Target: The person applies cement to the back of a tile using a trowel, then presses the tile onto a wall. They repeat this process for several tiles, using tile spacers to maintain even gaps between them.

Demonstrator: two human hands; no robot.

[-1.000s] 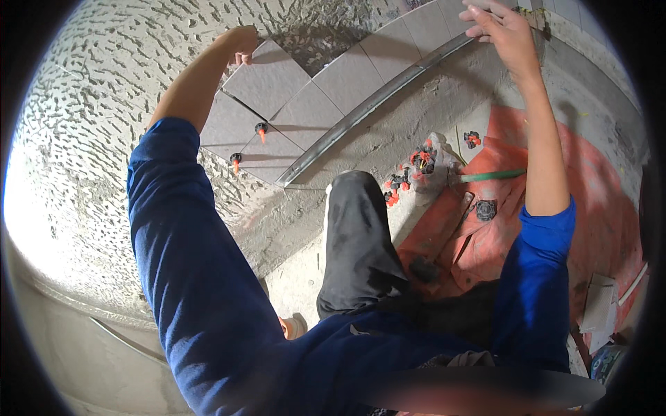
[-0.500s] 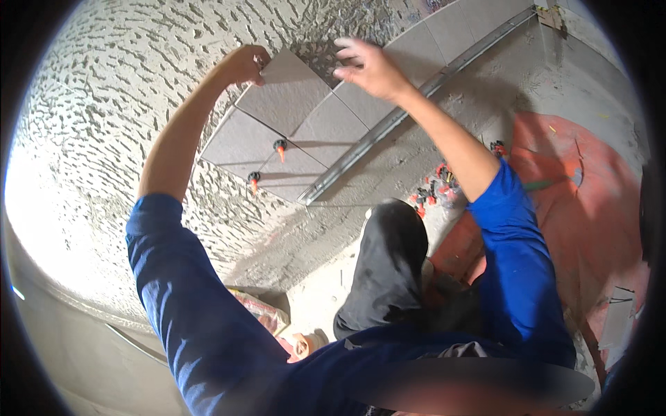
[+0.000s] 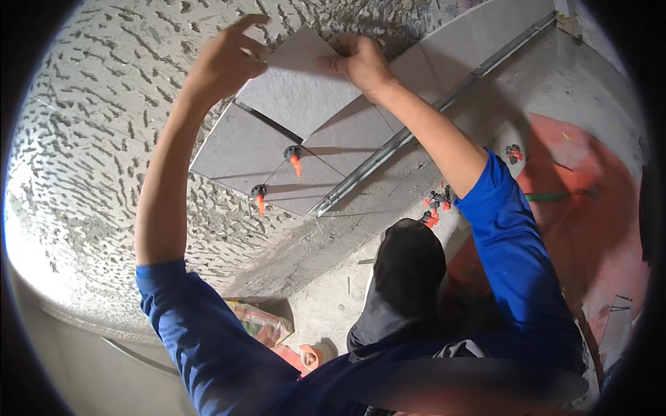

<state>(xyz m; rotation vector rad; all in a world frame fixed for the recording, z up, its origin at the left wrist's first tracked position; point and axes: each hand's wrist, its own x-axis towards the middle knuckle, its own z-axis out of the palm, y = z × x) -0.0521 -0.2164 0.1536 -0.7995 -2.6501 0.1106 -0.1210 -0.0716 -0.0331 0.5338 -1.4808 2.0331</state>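
Mortar-daubed wall (image 3: 97, 139): it bore grey tiles (image 3: 236, 149) above a metal strip (image 3: 378, 159). Single tile (image 3: 302, 87): it stood at a slant over the others, between both hands. Right hand (image 3: 364, 66): fingers were clamped on the single tile's upper right edge. Left hand (image 3: 225, 66): fingers were apart at its left edge; contact could not be told. Orange-and-black clips (image 3: 293, 154), two: these sat at tile joints. Red sheet (image 3: 583, 215): it lay spread to the right.
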